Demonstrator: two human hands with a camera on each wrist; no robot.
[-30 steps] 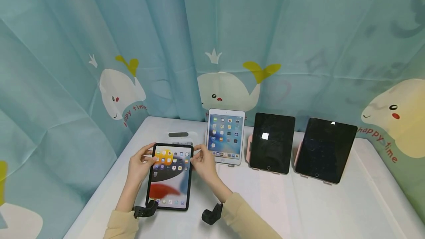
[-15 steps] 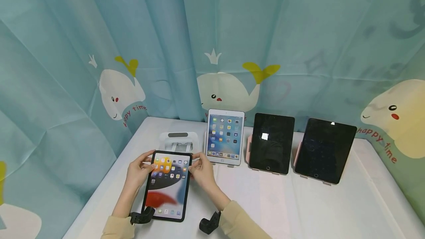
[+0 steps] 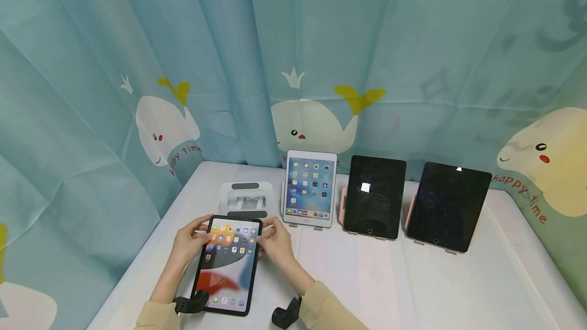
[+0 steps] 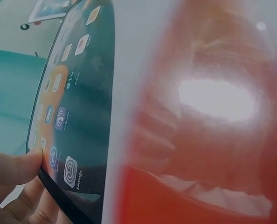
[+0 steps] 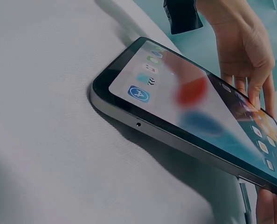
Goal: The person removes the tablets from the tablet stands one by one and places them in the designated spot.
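Note:
A black-framed tablet [image 3: 229, 264], its screen lit with app icons, is held between both hands near its top corners. My left hand [image 3: 188, 241] pinches the left edge, its thumb [image 4: 15, 168] over the border. On the opposite edge my right hand [image 3: 278, 242] pinches with thumb and fingers; only its fingertips [image 5: 267, 209] show in the right wrist view. The tablet slants, with its bottom end down by the white tabletop and its top end raised over a shadow. Just beyond its top edge lies a white tablet stand [image 3: 246, 186] with grey pads.
To the right stand a white tablet [image 3: 311, 187] with a lit screen and two dark-screened tablets, one in the middle [image 3: 375, 197] and one at the far right [image 3: 448, 208], leaning on pink stands. A blue whale-print curtain [image 3: 220, 65] hangs behind the white table [image 3: 367, 289].
Both hands have drawn the black-framed tablet toward the person and slightly left. The white stand behind it, partly covered before, now shows almost whole. The other tablets have stayed put.

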